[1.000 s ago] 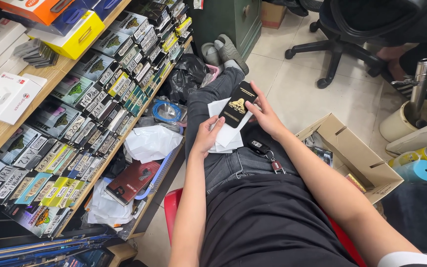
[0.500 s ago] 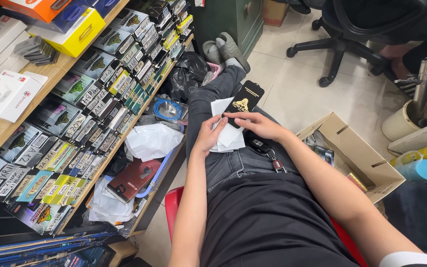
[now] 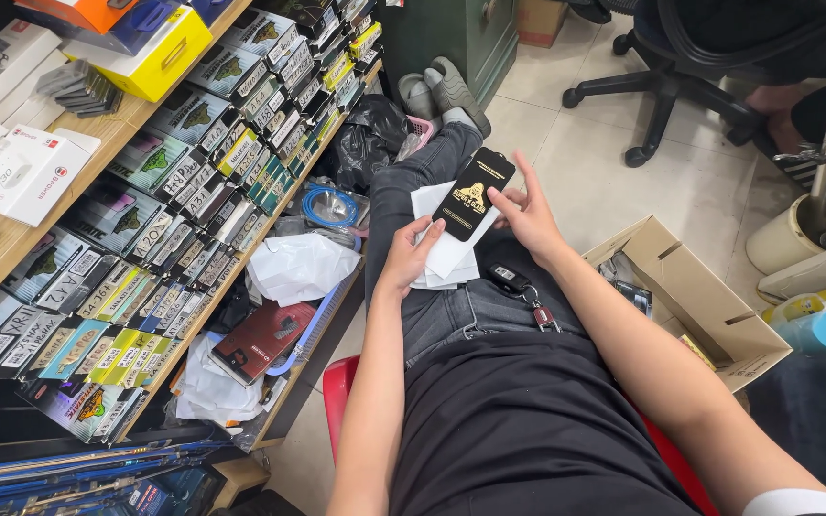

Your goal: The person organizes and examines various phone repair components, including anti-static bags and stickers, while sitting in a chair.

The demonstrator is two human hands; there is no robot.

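Since a moment ago, the black packet (image 3: 472, 195) has tilted up off the lap and the right hand (image 3: 526, 212) has shifted its grip to the packet's right edge. A seated person in grey jeans holds that flat black packet, printed with a gold emblem, over the thigh. The right hand's fingers are spread and only lightly curled, thumb and fingertips pinching the packet's side. The left hand (image 3: 407, 256) is half closed, its thumb and fingers pressing the lower corner of the packet and the white sheets (image 3: 440, 250) beneath it. Those white sheets lie stacked on the left thigh, touching the packet's underside. A key fob (image 3: 509, 278) with a small red tag rests on the lap just beside the sheets. To the person's left, a wooden shelf (image 3: 11, 250) carries rows of small boxed packets, with a yellow box (image 3: 150, 53) on top. A red phone case (image 3: 260, 336) and a crumpled white bag (image 3: 298, 266) lie on the lower ledge. An open cardboard box (image 3: 695, 304) stands on the tiled floor at the right; what lies in it is hard to make out. A black office chair (image 3: 681, 81) stands beyond.
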